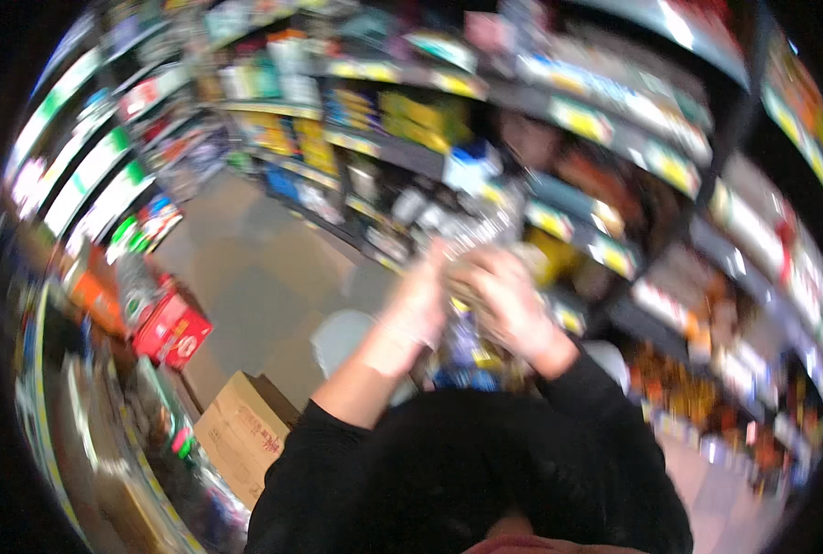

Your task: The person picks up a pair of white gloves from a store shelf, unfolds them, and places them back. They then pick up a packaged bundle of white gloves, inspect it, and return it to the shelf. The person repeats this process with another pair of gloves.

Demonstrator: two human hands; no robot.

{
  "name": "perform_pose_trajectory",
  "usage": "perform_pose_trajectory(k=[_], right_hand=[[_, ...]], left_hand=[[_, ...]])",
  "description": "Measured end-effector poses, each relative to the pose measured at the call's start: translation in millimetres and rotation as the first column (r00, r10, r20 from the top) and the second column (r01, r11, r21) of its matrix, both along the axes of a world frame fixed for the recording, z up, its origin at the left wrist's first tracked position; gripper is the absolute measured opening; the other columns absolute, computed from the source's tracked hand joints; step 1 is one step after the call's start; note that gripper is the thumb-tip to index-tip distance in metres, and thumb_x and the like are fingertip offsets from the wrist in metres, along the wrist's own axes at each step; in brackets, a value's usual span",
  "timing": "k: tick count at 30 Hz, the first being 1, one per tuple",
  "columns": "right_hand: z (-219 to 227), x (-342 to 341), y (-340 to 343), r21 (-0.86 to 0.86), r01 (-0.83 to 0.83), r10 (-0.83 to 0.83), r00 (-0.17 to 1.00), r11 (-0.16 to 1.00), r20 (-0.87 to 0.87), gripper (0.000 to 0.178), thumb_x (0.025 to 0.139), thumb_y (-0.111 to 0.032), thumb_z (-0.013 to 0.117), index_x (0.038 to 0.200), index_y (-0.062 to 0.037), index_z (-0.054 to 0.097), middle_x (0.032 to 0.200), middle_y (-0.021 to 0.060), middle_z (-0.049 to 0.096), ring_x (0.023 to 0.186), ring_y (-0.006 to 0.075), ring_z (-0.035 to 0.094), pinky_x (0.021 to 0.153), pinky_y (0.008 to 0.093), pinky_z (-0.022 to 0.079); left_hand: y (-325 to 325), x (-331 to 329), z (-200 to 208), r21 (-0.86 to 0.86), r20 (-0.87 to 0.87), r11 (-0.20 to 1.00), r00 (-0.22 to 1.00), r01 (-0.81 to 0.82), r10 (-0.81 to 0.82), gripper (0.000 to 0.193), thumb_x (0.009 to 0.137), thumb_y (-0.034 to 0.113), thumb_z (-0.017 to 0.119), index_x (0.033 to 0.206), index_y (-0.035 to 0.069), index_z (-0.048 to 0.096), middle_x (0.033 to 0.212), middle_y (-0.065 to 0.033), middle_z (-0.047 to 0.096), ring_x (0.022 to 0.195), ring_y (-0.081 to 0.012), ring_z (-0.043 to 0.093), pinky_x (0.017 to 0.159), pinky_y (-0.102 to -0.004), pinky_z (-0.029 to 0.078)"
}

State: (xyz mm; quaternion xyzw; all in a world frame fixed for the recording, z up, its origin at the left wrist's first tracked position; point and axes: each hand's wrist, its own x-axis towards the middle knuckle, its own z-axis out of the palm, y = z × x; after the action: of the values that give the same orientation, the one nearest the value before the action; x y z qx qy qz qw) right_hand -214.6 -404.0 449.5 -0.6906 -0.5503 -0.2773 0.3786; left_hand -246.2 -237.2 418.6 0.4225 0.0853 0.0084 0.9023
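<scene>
Both hands are raised close together in front of my chest, and both are blurred. My left hand [421,297] has its fingers curled inward at the top. My right hand [499,294] is bent over beside it, with its fingers closed. Between and just beyond them is a shiny, crinkled clear plastic bag [479,226]; its contents are too smeared to make out. Something whitish covers both hands to the wrist, like thin gloves. Below the hands, close to my body, are blue and yellow packages [467,355], partly hidden by my forearms.
Stocked shelves [402,152] run along the far side and curve round to the right. More shelves [88,175] stand at the left. On the left are a red box [173,331] and a brown cardboard box [242,434]. A pale round thing [342,340] lies by my left forearm, above the tiled floor [264,258].
</scene>
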Motion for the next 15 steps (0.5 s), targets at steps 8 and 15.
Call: perform_pose_trajectory(k=[8,15], right_hand=[[-75.8,115.5,-84.9,0.536,0.147,0.363,0.587,0.831,-0.723,0.045,0.094,-0.002,0.057,0.138,0.0014,0.054,0.13,0.0132,0.063,0.118,0.0242,0.061,0.105,0.0383,0.048],[-6.2,24.3,-11.9,0.638,-0.142,0.639,0.369,0.757,-0.675,0.059,0.104,-0.031,0.058,0.152,-0.0016,0.042,0.149,0.0143,0.051,0.134,0.0267,0.051,0.115,0.0389,0.038]], left_hand=[[3.7,-6.2,23.1,-0.08,0.25,0.971,0.947,0.227,-0.201,0.064,0.105,0.058,0.047,0.128,0.001,0.066,0.124,-0.0142,0.072,0.108,-0.0296,0.07,0.098,-0.0448,0.054],[-6.5,7.0,-9.5,0.009,0.245,0.996,0.966,0.087,-0.086,0.059,0.107,0.054,0.048,0.116,0.001,0.073,0.112,-0.0112,0.075,0.1,-0.0213,0.07,0.093,-0.0358,0.054]])
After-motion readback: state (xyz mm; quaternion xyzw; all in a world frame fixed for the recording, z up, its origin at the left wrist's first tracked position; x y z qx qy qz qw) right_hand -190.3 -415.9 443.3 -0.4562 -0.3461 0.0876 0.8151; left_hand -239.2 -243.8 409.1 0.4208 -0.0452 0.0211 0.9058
